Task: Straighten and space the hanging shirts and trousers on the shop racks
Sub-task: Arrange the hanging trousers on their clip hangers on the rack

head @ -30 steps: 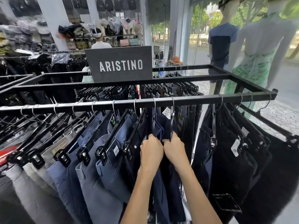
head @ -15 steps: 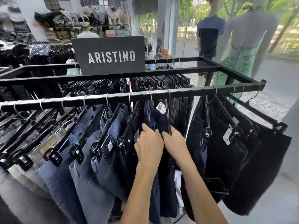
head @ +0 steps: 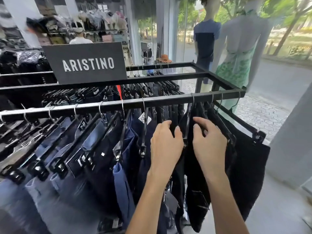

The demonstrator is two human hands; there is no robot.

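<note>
A black rail (head: 101,106) runs across the front of the rack, hung with trousers on black clip hangers. Pale grey and blue pairs hang at the left, navy trousers (head: 133,142) in the middle and black trousers (head: 246,166) at the right end. My left hand (head: 166,144) and my right hand (head: 209,142) are side by side at the left edge of the black group. A black hanger (head: 186,130) stands between them. The fingers of both hands are spread and curved against the hangers, closed on nothing.
A dark ARISTINO sign (head: 84,63) stands on the rack's top frame. More trousers hang on the inner rail (head: 152,89). Two mannequins (head: 236,53) stand by the window behind the rack. A grey pillar (head: 293,141) rises at the right. A person in white (head: 80,39) stands far back.
Both hands have left the navy trousers and moved right to the black group. They were pressed together and are now apart with fingers spread. The view has swung right.
</note>
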